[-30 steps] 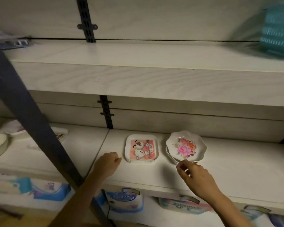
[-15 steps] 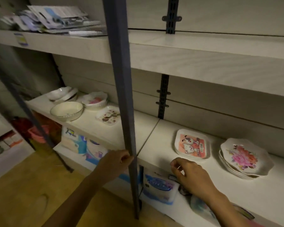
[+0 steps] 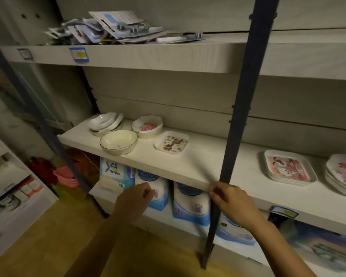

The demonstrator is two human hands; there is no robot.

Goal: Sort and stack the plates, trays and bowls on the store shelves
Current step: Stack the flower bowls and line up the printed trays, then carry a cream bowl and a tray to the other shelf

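Note:
On the middle shelf (image 3: 190, 166) stand a cream bowl (image 3: 118, 141), a leaning pile of white bowls (image 3: 105, 121), a stack of flower-print bowls (image 3: 147, 126) and a small square patterned tray (image 3: 171, 142). Further right lie a stack of pink cartoon trays (image 3: 289, 167) and a stack of flower plates (image 3: 343, 174) at the frame's edge. My left hand (image 3: 135, 200) hangs below the shelf's front edge with fingers curled and nothing in it. My right hand (image 3: 231, 201) is curled too, at the shelf edge beside the dark upright post (image 3: 240, 124), holding nothing.
The top shelf carries a heap of packaged hardware (image 3: 112, 29). Blue and white packs (image 3: 190, 204) fill the lower shelf. A second dark post (image 3: 34, 114) slants at the left, with red and pink items (image 3: 66, 174) on the floor behind it. A low white unit (image 3: 10, 198) stands at the left.
The view has swung left, so the bowls on the left shelf section now sit in the middle. Both hands moved left along the shelf edge; my right hand has left the flower plates.

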